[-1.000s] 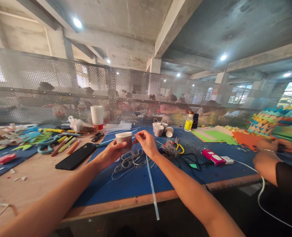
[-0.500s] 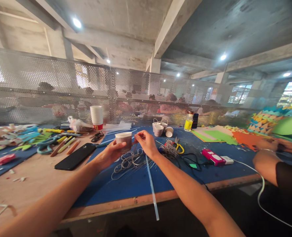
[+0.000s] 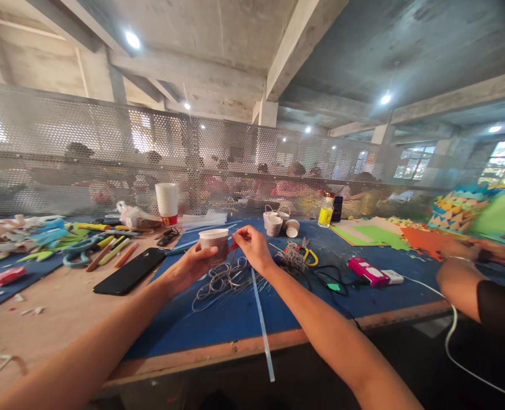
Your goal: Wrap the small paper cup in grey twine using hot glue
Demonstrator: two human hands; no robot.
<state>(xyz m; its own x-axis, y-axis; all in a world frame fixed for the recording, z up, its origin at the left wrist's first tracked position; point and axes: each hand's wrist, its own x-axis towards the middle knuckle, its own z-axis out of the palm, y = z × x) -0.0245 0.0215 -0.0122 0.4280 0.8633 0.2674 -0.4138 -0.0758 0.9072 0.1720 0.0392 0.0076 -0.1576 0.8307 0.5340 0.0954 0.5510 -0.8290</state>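
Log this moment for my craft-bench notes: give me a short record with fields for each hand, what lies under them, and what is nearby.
left hand: left hand holds a paper cup upright above the table
right hand: right hand pinches a string by the cup's side
under the hands: loose coil of string on the blue mat
left of the cup: black phone, lying flat
behind: stack of cups, yellow bottle
right edge: another person's arm
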